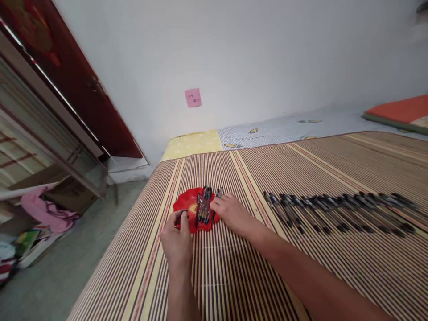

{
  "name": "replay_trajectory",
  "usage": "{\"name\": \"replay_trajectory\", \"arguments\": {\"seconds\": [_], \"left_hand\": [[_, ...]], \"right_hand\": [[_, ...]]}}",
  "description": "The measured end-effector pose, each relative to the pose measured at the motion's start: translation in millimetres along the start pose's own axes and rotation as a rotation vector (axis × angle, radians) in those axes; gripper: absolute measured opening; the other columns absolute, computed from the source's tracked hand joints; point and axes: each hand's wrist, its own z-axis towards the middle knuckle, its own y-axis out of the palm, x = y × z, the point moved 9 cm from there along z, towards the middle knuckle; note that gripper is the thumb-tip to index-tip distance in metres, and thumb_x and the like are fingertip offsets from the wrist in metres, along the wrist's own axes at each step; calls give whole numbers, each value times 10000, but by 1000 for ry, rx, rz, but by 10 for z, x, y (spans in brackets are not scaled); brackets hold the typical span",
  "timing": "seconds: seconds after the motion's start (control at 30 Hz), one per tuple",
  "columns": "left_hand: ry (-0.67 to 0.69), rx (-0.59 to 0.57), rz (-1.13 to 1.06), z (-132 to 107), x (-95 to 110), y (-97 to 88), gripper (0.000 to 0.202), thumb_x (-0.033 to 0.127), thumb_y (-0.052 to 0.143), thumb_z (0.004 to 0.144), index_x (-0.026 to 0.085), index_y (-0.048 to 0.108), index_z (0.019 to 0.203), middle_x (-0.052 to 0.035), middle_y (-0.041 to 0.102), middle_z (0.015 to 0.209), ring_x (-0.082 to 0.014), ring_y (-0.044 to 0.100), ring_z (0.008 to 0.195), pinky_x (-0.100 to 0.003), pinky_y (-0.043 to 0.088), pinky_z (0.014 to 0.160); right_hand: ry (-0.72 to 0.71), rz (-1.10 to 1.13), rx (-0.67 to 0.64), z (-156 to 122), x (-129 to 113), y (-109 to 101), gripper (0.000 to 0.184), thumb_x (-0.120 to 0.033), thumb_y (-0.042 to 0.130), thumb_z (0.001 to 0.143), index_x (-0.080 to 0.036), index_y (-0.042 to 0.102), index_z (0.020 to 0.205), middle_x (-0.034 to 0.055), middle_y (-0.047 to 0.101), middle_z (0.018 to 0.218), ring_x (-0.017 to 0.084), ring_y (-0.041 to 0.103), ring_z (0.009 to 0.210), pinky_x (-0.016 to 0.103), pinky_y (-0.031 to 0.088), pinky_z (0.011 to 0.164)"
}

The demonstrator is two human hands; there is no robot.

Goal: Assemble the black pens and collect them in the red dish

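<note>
A small red plate (186,203) with a scalloped rim lies on the striped bamboo mat (234,276) and carries several dark pens (203,206) lying side by side. My left hand (177,238) pinches the plate's near rim, fingers closed on it. My right hand (231,213) rests at the plate's right side, its fingers curled around a pen (219,193) at the edge of the bunch. To the right, a long row of several more pens (337,211) lies across the mat.
The mat covers a bed that meets a white wall bearing a pink sticky note (193,97). An orange cushion (397,112) lies at the far right. Left of the bed are a grey floor, a dark red door (76,84), pink cloth (47,209) and clutter.
</note>
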Motion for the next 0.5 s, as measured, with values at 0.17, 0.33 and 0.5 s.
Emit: {"name": "replay_trajectory", "arguments": {"seconds": [0.17,0.33,0.5], "left_hand": [[-3,1,-26,4,4,14,247,400,571,878,194,707,902,-55,741,816,-228,695,759,-342,534,749],[6,-34,-27,-6,27,67,251,397,567,880,192,707,914,-56,742,825,-228,691,762,-348,531,758],[-8,-24,-30,-21,38,61,262,402,558,879,187,704,914,-63,742,826,-231,691,760,-354,532,764]], "right_hand": [[53,4,-92,142,-38,241,207,-92,475,984,-151,673,966,82,721,995,234,636,945,372,360,887],[93,30,-72,123,-67,329,230,-80,462,979,-136,683,1011,99,715,1020,240,639,979,362,375,879],[95,101,-75,53,-108,407,233,-112,471,989,-165,688,1056,78,718,1040,246,628,998,376,393,886]]}}
